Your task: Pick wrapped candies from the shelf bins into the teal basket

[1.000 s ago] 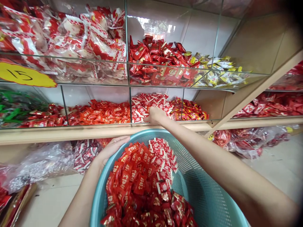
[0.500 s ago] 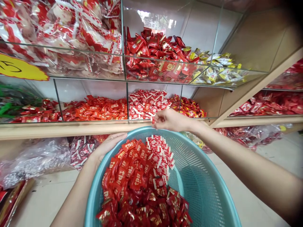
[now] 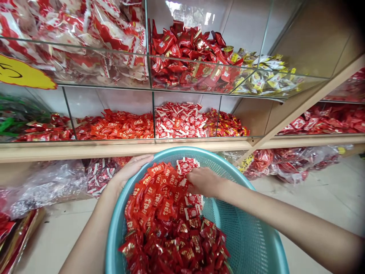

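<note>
A round turquoise mesh basket [image 3: 258,228] stands tilted in front of me, holding wrapped candies in groups. My left hand [image 3: 134,167] grips its rim at the upper left. My right hand [image 3: 203,182] is down inside the basket, its fingers curled onto the small red-and-white candies [image 3: 186,164]; the fingertips are hidden, so what they hold does not show. Bright red candies with gold print [image 3: 155,194] lie left of that hand. Darker red, shiny candies [image 3: 182,247] fill the near part of the basket.
Glass-fronted shelf bins rise behind the basket, with red-and-white candies [image 3: 181,121], orange-red candies [image 3: 122,125] and larger red packets [image 3: 185,57]. A wooden shelf edge [image 3: 71,148] runs just beyond the rim. Plastic bags of goods [image 3: 51,186] lie beneath it. A yellow price tag [image 3: 25,74] hangs left.
My right hand has moved from the shelf edge, where a small red piece showed in its fingers, down into the basket onto the red-and-white candies. My left hand stays on the rim.
</note>
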Tool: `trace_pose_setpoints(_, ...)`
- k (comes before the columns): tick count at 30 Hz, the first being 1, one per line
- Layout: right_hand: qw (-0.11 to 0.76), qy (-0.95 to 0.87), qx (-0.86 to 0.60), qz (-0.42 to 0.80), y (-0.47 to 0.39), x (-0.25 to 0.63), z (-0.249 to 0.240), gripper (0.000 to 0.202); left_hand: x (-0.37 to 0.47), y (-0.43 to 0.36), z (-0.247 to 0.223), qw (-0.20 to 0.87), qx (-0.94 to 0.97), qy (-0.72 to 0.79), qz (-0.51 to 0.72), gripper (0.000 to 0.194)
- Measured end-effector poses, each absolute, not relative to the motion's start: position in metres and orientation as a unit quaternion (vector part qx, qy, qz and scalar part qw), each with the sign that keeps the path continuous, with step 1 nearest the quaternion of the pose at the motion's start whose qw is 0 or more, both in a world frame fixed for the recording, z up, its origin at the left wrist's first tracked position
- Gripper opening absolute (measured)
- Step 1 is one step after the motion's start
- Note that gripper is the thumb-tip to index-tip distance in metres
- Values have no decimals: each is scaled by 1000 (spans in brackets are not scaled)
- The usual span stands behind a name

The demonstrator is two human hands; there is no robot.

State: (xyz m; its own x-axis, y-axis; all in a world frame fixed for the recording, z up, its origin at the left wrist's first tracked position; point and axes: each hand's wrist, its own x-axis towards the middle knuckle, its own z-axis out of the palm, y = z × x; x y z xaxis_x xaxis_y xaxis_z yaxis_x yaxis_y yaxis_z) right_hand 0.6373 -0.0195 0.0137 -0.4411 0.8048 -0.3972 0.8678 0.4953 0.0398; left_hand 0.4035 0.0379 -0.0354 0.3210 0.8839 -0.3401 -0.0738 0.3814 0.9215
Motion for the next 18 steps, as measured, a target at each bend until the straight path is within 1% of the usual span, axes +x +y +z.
trace_pose_setpoints(3, 168, 846, 504, -43, -17, 632, 15, 25, 402, 38, -35, 702, 418, 463, 344, 39)
trace_pose_setpoints(5, 133, 850, 508, -32, -8, 634, 27, 30, 402, 38, -34, 707, 413, 461, 342, 40)
trace_pose_setpoints(7, 65, 848, 526, -21, 10, 640, 43, 34, 402, 38, -34, 707, 409, 466, 339, 41)
trace_pose_setpoints(10, -68, 812, 580, 14, 47, 646, 64, 29, 403, 38, -35, 711, 401, 469, 338, 39)
trace_pose_setpoints(12, -123, 773, 621, 25, 74, 645, 70, 26, 403, 38, -35, 715, 399, 462, 342, 35)
trace_pose_setpoints(14, -137, 737, 661, 24, 96, 638, 66, 30, 404, 38, -34, 714, 400, 458, 347, 32)
trace_pose_setpoints(18, -144, 689, 710, 9, 118, 621, 48, 44, 403, 37, -30, 704, 409, 459, 354, 30)
